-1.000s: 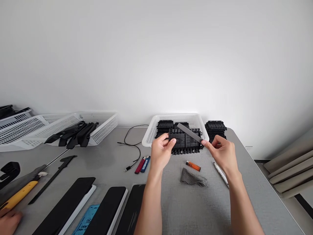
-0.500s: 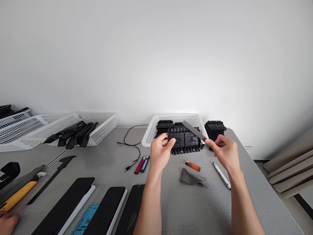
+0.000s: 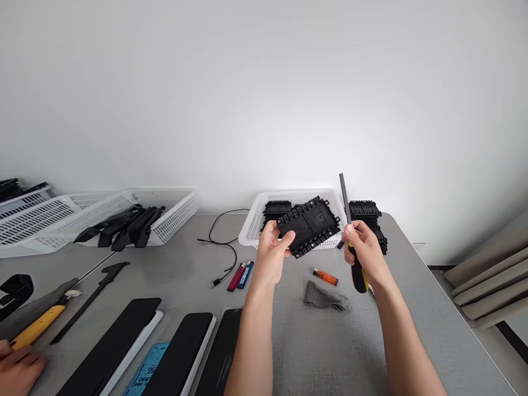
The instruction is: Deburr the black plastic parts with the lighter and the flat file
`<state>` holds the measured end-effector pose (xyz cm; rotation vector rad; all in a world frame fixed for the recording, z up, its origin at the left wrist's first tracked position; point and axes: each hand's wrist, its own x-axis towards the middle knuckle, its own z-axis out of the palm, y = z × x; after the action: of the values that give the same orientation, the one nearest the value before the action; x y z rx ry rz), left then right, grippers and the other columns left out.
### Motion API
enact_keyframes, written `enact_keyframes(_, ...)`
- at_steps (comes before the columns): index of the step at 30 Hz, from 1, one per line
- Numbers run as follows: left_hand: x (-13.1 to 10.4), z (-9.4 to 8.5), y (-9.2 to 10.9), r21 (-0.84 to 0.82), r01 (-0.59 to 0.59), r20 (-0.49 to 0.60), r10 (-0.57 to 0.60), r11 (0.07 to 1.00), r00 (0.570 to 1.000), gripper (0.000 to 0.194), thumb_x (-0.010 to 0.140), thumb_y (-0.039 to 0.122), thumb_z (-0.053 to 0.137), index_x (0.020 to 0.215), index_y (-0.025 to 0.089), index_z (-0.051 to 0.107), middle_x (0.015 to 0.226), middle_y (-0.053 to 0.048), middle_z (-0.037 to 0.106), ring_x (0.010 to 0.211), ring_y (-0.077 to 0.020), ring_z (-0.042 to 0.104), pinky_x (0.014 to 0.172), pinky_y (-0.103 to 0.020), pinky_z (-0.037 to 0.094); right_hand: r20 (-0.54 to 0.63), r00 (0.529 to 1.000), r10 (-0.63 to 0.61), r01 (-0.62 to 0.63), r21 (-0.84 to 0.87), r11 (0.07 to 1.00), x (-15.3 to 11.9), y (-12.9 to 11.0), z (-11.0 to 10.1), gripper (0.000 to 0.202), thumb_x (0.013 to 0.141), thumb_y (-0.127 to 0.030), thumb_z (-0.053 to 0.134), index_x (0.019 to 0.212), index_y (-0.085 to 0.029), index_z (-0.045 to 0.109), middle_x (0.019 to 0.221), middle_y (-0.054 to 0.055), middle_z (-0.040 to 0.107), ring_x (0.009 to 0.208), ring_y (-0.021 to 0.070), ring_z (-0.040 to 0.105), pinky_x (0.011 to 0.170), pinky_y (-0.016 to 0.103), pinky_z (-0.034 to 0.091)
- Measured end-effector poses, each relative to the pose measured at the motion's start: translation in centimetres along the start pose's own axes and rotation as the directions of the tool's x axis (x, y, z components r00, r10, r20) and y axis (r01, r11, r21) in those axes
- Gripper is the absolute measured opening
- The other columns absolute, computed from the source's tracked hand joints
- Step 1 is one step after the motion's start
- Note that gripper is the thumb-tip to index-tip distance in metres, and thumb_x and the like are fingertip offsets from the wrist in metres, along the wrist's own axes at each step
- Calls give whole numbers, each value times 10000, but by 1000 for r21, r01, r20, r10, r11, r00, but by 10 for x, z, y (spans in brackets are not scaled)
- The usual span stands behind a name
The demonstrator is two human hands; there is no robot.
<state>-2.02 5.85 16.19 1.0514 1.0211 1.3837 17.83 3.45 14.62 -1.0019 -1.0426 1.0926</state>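
Observation:
A black ribbed plastic part (image 3: 313, 224) is gripped at its left end by my left hand (image 3: 272, 253), thumb on top, and tilts up to the right over a white basket (image 3: 246, 234). My right hand (image 3: 365, 250) is closed round a flat grey file (image 3: 345, 195) with a black and yellow handle, its blade pointing upward, apart from the part. More black parts lie in the basket, and a stack of them (image 3: 365, 209) stands to its right. Below my hands are an orange lighter (image 3: 325, 276) and a grey cloth (image 3: 324, 297).
Red (image 3: 236, 277) and blue (image 3: 246, 274) lighters lie beside a black cable (image 3: 223, 243). Baskets with black pieces (image 3: 136, 225), a caliper (image 3: 93, 297) and phone-like slabs (image 3: 111, 341) are at left. Another person's hand (image 3: 22, 371) is at the lower left near a yellow-handled tool (image 3: 39, 327).
The file has swung from lying across the part to upright, away from it, and its handle now shows. The black part has tilted, right end up. The other person's hand has moved further into view.

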Motion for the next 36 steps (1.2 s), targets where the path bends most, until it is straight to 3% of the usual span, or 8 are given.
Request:
enact_keyframes(6, -8, 5, 1, 48, 93, 171, -100, 994, 980, 595, 606, 258, 812, 1106, 244, 489, 914, -9, 658, 727, -173, 650, 573, -268, 548, -9, 998, 62, -60, 164, 985, 1, 4, 10, 502, 670, -447, 859, 872, -244, 447, 635, -121, 371, 420, 29, 279, 333, 158, 219)
enact_keyframes(13, -8, 3, -1, 326, -81, 349, -41, 942, 936, 438, 787, 444, 741, 1144, 213, 637, 1089, -72, 721, 872, -223, 694, 718, -290, 540, -47, 998, 35, -29, 119, 992, 3, -2, -1, 483, 659, -405, 871, 868, -234, 470, 604, -127, 385, 376, 22, 286, 319, 169, 210)
enact_keyframes(16, -11, 2, 3, 452, -203, 386, 15, 869, 922, 371, 868, 499, 635, 1078, 199, 696, 1071, -71, 735, 987, -265, 676, 809, -318, 523, -44, 999, 20, -17, 64, 998, 2, -3, -3, 465, 674, -421, 859, 821, -227, 463, 572, -126, 386, 362, 23, 268, 319, 179, 202)
enact_keyframes(19, -14, 1, 7, 593, -229, 366, -5, 772, 930, 361, 882, 510, 603, 1011, 190, 710, 1018, -67, 741, 982, -284, 672, 829, -344, 515, -37, 999, 7, -8, -26, 1000, 0, -4, -6, 458, 676, -425, 858, 808, -221, 470, 589, -110, 438, 365, 23, 272, 329, 191, 198)
enact_keyframes(23, -16, 0, 7, 563, -241, 430, -31, 790, 902, 391, 857, 460, 640, 1163, 217, 664, 1094, -76, 732, 970, -268, 683, 789, -338, 539, -27, 999, -44, 40, -134, 990, 0, 0, -8, 415, 680, -415, 853, 796, -200, 518, 735, -35, 585, 401, 21, 315, 363, 212, 228)
enact_keyframes(28, -14, 5, -2, 458, -247, 372, 69, 854, 926, 373, 877, 440, 621, 1171, 211, 626, 1093, -100, 723, 986, -260, 681, 817, -357, 556, -57, 994, -94, 82, -182, 980, -1, 4, -6, 371, 757, -464, 788, 781, -192, 537, 838, 23, 644, 442, 37, 325, 403, 231, 243)
enact_keyframes(32, -10, 12, -7, 381, -222, 314, 100, 897, 944, 274, 919, 414, 577, 1096, 206, 591, 1127, -102, 708, 1035, -243, 680, 884, -355, 540, -36, 996, -84, 71, -274, 959, -6, 0, -4, 368, 802, -504, 750, 816, -192, 558, 782, -7, 581, 495, 60, 346, 443, 228, 256)
enact_keyframes(36, -5, 13, -12, 399, -262, 209, 191, 879, 959, 278, 921, 423, 570, 1093, 205, 586, 1046, -91, 705, 958, -232, 685, 841, -337, 538, -15, 997, -69, 59, -378, 924, -11, -5, 0, 422, 863, -597, 651, 795, -190, 559, 684, -29, 493, 542, 90, 351, 473, 232, 260)
